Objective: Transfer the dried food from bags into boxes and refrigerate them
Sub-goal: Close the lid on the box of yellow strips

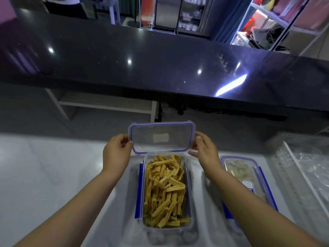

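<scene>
Lid [161, 137] in both my hands, clear plastic with a blue seal, tilted up over the far end of the open box [165, 227]. My left hand [116, 154] pinches its left edge, thumb on top; my right hand [204, 150] grips the right edge the same way. The box sits on the white counter [44, 175] between my forearms, filled with yellow dried bean-curd sticks [164, 191]. Just right of it stands a second box [249, 184], lid already on, pale food inside. A white rack [302, 166] lies further right.
</scene>
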Demonstrator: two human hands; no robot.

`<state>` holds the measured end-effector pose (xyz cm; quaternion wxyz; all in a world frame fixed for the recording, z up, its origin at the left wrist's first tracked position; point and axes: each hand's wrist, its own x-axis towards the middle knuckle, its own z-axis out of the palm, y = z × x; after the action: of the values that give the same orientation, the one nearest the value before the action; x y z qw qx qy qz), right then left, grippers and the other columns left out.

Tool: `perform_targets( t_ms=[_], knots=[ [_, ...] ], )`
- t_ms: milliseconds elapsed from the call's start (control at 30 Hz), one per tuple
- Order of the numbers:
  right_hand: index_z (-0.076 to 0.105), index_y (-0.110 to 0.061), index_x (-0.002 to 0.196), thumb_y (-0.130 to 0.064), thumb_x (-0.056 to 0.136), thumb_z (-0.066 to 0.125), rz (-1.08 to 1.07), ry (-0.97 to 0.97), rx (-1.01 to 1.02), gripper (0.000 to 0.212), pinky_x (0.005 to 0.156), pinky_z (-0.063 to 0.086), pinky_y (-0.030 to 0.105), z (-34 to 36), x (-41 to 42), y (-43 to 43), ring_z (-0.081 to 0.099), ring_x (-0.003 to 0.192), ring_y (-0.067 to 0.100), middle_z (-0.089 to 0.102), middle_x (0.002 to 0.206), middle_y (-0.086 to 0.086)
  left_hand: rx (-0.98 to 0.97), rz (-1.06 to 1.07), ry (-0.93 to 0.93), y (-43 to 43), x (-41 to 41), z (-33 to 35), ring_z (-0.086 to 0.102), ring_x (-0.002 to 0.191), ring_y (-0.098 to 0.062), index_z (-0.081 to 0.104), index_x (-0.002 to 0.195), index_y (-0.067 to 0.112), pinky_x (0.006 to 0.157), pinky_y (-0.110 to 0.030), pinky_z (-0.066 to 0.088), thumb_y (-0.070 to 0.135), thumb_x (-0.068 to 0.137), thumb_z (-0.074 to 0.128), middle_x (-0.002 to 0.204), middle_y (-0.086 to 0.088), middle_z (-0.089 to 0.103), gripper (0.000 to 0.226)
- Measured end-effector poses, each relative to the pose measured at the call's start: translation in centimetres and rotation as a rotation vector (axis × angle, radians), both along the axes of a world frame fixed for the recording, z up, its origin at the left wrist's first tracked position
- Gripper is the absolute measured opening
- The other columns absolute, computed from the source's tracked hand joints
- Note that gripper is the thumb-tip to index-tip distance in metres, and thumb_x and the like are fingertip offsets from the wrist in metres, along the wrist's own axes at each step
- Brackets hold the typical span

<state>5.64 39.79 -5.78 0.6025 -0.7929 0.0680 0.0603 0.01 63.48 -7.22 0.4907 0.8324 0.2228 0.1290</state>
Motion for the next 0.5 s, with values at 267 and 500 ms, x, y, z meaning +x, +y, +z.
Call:
perform_targets(
  t_ms=[267, 500],
  knots=[
    [0.061, -0.009, 0.079, -0.029, 0.1, 0.044, -0.093, 0.086, 0.15, 0.033, 0.075, 0.046, 0.027, 2.5, -1.6, -0.9, 0.057, 0.087, 0.018, 0.062, 0.09, 0.008, -0.561, 0.04, -0.058, -1.9, -2.3, 3.0, 0.059, 0.108, -0.019, 0.062, 0.113, 0.019, 0.096, -0.032, 0.044, 0.034, 0.1, 0.033, 0.113, -0.005, 0.065, 0.035],
    [0.049, -0.023, 0.132, -0.007, 0.081, 0.067, 0.107, 0.03, -0.146, 0.057, 0.092, 0.041, 0.028, 2.5, -4.7, -2.1, 0.039, 0.131, 0.02, 0.023, 0.151, 0.0, -0.501, 0.01, 0.002, -4.4, -4.4, 3.6, 0.054, 0.111, -0.018, 0.045, 0.136, 0.011, 0.087, -0.028, 0.042, 0.011, 0.092, 0.056, 0.126, -0.002, 0.056, 0.046]
  ],
)
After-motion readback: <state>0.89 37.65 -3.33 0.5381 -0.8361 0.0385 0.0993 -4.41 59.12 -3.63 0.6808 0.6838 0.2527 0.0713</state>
